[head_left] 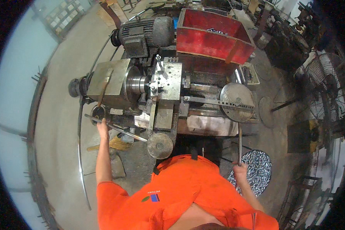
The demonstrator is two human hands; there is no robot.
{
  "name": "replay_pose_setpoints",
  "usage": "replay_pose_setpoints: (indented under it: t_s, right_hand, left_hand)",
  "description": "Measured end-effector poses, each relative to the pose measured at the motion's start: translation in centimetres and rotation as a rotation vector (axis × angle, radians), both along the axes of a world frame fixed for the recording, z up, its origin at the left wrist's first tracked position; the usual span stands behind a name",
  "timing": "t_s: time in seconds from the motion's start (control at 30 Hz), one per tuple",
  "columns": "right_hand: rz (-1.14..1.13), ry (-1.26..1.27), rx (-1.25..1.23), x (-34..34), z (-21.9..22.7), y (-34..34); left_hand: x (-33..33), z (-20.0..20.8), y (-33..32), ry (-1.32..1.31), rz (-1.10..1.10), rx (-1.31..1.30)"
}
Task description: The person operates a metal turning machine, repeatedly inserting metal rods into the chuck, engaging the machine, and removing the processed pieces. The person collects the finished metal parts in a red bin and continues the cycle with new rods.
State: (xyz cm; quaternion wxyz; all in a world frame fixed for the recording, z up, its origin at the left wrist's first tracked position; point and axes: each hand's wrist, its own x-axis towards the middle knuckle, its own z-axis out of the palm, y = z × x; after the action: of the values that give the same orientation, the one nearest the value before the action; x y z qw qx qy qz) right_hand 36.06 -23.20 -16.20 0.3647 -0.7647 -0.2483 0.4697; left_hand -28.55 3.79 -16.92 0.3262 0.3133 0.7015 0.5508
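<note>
My left hand (103, 127) is closed round a long steel lever (128, 133), which runs to a round worn metal disc (160, 145) at the front of a lathe-like machine. Lower right, my right hand (240, 171) grips a second lever (240, 143) reaching down from a larger disc (237, 102). A flat bar with a row of holes (218, 102) links that larger disc to the metal tool slide (169, 81). Left of the slide sits the shiny round spindle nose (136, 84) beside the boxy headstock (108, 78). Any workpiece there is too small to make out.
Behind the machine stand a dark electric motor (146, 36) and a red open box (211, 42) with some small parts inside. A round heap of small metal pieces (259, 170) lies by my right arm. A broom (120, 144) rests near my left arm; a fan (324, 86) stands far right.
</note>
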Motion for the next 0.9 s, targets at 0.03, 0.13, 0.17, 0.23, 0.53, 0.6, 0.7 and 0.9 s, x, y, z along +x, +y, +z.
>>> replay_pose_setpoints:
  t_s: [0.03,0.13,0.17,0.23,0.53,0.6,0.7,0.9]
  right_hand:
    - [-0.007,0.053,0.049,-0.4,0.1,0.0]
    - [-0.01,-0.038,0.019,-1.1,0.7,0.3]
    - [-0.024,-0.036,0.018,-1.3,0.8,0.4]
    - [-0.052,-0.034,0.017,-1.8,1.2,0.5]
    - [0.18,-0.365,0.116,0.5,0.7,0.5]
    - [0.177,-0.458,0.075,4.5,-1.3,-0.1]
    - [0.336,-0.804,0.028,7.9,2.2,1.7]
    - [0.518,-1.17,-0.158,18.5,2.7,6.0]
  left_hand:
    - [-0.1,-0.2,0.0,0.015,0.014,0.008]
    - [0.1,-0.3,-0.3,0.038,0.015,0.028]
    - [0.6,0.1,-0.2,0.04,0.009,0.039]
    - [1.7,1.1,-0.1,0.027,0.039,0.022]
    - [-2.9,-0.8,0.0,0.177,0.025,-0.189]
    - [0.0,1.1,0.1,0.103,0.048,-0.153]
    - [1.8,2.4,-0.5,0.001,0.027,-0.067]
    - [-0.5,-1.0,0.8,0.017,0.025,-0.181]
